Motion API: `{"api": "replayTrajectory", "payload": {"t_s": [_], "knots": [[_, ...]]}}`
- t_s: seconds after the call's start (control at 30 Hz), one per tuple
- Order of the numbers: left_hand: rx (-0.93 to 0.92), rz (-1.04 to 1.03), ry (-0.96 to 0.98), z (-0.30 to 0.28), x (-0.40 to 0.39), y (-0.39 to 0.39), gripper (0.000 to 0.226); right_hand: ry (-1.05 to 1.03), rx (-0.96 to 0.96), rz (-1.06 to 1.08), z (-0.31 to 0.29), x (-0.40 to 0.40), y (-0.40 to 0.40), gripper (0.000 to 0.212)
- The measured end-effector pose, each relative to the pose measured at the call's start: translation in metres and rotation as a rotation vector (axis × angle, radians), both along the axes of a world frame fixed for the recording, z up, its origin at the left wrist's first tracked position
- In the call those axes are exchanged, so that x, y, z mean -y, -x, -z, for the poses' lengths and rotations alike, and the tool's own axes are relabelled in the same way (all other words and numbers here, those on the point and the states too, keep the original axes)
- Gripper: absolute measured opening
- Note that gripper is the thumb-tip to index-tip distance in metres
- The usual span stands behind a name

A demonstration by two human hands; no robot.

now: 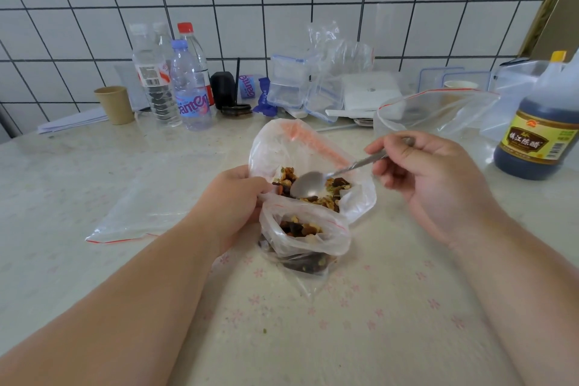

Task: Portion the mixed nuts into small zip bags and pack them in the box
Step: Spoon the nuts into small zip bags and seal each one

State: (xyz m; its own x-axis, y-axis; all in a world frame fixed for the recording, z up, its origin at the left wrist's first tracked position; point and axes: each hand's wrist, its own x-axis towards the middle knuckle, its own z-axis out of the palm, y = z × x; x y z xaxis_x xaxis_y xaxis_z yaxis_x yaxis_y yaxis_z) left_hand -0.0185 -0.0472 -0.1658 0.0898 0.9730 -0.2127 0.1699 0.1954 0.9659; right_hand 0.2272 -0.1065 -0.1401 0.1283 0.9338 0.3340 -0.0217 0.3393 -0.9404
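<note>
A large clear zip bag [275, 147] with a red seal lies open at the table's middle, mixed nuts [332, 185] inside. Just in front of it a small zip bag [326, 238] stands open, partly filled with nuts. My left hand [232, 200] pinches the small bag's rim at its left side. My right hand [432, 178] grips the handle of a metal spoon [308, 185], whose bowl rests among the nuts in the large bag. An empty flat zip bag [138, 210] lies to the left.
Several water bottles [188, 88], a paper cup [115, 105] and stacked clear lidded boxes [288, 84] line the tiled wall. Another open zip bag [438, 113] and a dark vinegar jug [542, 131] stand at the right. A flowered cloth [376, 323] covers the table.
</note>
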Motion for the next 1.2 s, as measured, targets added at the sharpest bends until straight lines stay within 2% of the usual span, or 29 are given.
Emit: {"api": "replayTrajectory", "payload": {"t_s": [0.07, 0.17, 0.4, 0.57, 0.7, 0.83, 0.93, 1.2], "knots": [[0.006, -0.003, -0.004, 0.001, -0.001, 0.0, 0.016, 0.029, 0.031, 0.166, 0.006, -0.006, -0.004, 0.02], [0.032, -0.006, -0.005, 0.002, -0.002, 0.0, 0.024, 0.109, 0.149, 0.32, 0.019, -0.013, -0.002, 0.018], [0.057, 0.0, -0.002, 0.0, 0.0, 0.0, 0.028, 0.2, 0.232, 0.258, 0.026, -0.019, 0.007, 0.025], [0.061, 0.015, -0.004, 0.0, 0.0, 0.0, 0.023, 0.264, 0.087, 0.328, 0.023, -0.02, 0.001, 0.027], [0.066, 0.006, -0.014, 0.0, 0.001, -0.001, 0.015, 0.335, 0.018, 0.231, 0.026, -0.021, 0.009, 0.025], [0.077, 0.001, -0.004, 0.0, 0.001, -0.001, 0.025, 0.397, -0.072, 0.186, 0.025, -0.021, 0.013, 0.022], [0.073, -0.003, 0.001, 0.0, 0.0, -0.001, 0.022, 0.45, -0.151, 0.233, 0.024, -0.024, 0.008, 0.022], [0.063, -0.019, 0.016, 0.003, -0.004, 0.001, 0.017, 0.436, -0.25, 0.267, 0.022, -0.027, 0.0, 0.023]]}}
